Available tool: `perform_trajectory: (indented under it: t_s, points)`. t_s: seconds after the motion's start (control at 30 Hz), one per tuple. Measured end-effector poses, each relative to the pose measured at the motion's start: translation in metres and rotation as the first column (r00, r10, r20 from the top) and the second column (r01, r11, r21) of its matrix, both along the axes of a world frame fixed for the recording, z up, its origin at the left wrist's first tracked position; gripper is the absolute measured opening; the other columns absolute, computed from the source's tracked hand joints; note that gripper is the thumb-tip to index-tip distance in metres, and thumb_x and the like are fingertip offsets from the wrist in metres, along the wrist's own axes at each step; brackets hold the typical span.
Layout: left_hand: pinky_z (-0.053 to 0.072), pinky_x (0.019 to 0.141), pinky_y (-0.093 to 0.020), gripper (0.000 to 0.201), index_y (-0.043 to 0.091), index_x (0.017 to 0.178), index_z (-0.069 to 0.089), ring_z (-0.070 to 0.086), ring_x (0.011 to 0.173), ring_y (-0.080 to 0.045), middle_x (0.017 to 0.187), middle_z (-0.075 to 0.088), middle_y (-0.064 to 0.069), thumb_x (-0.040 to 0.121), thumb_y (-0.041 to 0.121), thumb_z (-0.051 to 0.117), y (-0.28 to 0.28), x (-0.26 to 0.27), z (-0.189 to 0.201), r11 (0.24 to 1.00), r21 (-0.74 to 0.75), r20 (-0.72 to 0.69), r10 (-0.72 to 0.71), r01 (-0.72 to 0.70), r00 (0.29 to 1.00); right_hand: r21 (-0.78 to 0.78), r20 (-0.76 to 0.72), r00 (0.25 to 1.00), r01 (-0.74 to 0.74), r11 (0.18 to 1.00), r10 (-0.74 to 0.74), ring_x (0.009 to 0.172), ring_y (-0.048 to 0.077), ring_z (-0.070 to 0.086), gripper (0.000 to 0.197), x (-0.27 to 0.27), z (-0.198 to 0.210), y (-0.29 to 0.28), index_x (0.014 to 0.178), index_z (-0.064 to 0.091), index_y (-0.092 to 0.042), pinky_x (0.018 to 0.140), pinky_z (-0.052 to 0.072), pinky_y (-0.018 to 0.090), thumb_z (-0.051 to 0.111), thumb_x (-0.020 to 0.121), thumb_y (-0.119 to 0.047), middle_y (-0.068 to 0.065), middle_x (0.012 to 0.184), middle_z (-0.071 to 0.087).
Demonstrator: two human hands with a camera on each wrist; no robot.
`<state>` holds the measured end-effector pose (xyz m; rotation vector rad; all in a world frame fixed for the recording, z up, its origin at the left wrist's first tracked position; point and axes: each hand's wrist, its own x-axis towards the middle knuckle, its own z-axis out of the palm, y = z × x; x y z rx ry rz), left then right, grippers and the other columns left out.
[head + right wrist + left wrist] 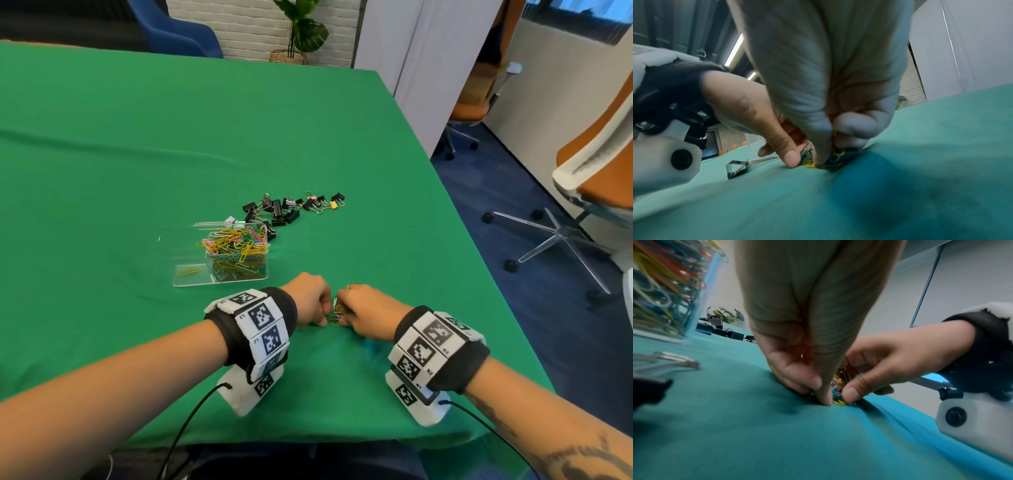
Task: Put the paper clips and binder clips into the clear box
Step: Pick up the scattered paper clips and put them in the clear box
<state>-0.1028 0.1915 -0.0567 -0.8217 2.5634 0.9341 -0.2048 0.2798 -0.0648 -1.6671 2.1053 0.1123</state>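
A clear box (238,263) stands on the green cloth, heaped with coloured paper clips (234,244); its clear lid (190,274) lies flat at its left with a yellow clip on it. Black binder clips (291,207) lie scattered behind the box. Near the table's front, my left hand (310,301) and right hand (363,310) meet over a small bunch of coloured paper clips (335,315). Both hands have curled fingers pinching the bunch (838,392) against the cloth (826,162).
The green cloth (137,154) covers the whole table; its right edge runs diagonally by the blue floor. Office chairs (582,171) stand at the right. A binder clip (737,168) lies just left of the hands in the right wrist view.
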Motion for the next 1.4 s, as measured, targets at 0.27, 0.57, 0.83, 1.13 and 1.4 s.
perform_trajectory:
  t_s: [0.27, 0.57, 0.83, 1.13, 1.4]
  points:
    - [0.034, 0.045, -0.014, 0.012, 0.009, 0.09, 0.061, 0.047, 0.062, -0.018, 0.092, 0.062, -0.016, 0.08, 0.008, 0.066, 0.002, 0.004, 0.001, 0.999, -0.038, -0.049, -0.019, 0.017, 0.999, -0.035, 0.043, 0.999, -0.004, 0.999, 0.005, 0.096, 0.032, 0.058, 0.009, 0.003, 0.012, -0.003, 0.093, 0.053, -0.008, 0.072, 0.041, 0.032, 0.053, 0.088, -0.015, 0.019, 0.104, 0.061]
    - [0.035, 0.044, -0.003, 0.014, 0.002, 0.091, 0.063, 0.048, 0.065, -0.016, 0.074, 0.054, -0.004, 0.079, 0.006, 0.067, -0.016, 0.032, 0.041, 0.989, -0.104, -0.367, 0.057, -0.101, 0.929, -0.163, 0.026, 0.995, -0.089, 0.983, 0.094, 0.075, 0.021, 0.045, 0.016, 0.004, 0.07, -0.025, 0.08, 0.044, -0.019, 0.066, 0.031, 0.025, 0.057, 0.087, -0.016, 0.003, 0.077, 0.051]
    - [0.041, 0.048, -0.005, 0.014, 0.008, 0.08, 0.068, 0.046, 0.04, 0.005, 0.057, 0.055, 0.003, 0.069, 0.005, 0.077, -0.075, 0.076, 0.088, 0.915, -0.128, -0.548, 0.257, -0.383, 0.796, -0.351, 0.02, 0.986, -0.146, 0.925, 0.164, 0.076, 0.018, 0.046, 0.016, 0.032, 0.114, -0.094, 0.097, 0.06, -0.006, 0.065, 0.03, 0.021, 0.059, 0.088, -0.018, 0.004, 0.083, 0.052]
    - [0.047, 0.039, -0.009, 0.012, 0.005, 0.08, 0.068, 0.048, 0.049, -0.009, 0.057, 0.054, 0.001, 0.071, 0.004, 0.076, -0.103, 0.1, 0.071, 0.88, -0.105, -0.456, 0.372, -0.464, 0.809, -0.282, -0.038, 0.983, -0.182, 0.942, 0.179, 0.08, 0.017, 0.043, 0.029, 0.05, 0.113, -0.131, 0.11, 0.057, 0.0, 0.061, 0.033, 0.022, 0.06, 0.088, -0.019, 0.008, 0.095, 0.053]
    - [0.047, 0.049, -0.008, 0.02, 0.002, 0.085, 0.072, 0.049, 0.04, 0.002, 0.058, 0.061, -0.001, 0.067, 0.007, 0.079, -0.107, 0.088, 0.064, 0.889, -0.092, -0.484, 0.354, -0.449, 0.8, -0.288, -0.017, 0.983, -0.178, 0.941, 0.181, 0.055, 0.013, 0.041, 0.027, 0.057, 0.116, -0.14, 0.109, 0.058, -0.001, 0.045, 0.039, 0.012, 0.061, 0.087, -0.016, 0.005, 0.089, 0.05]
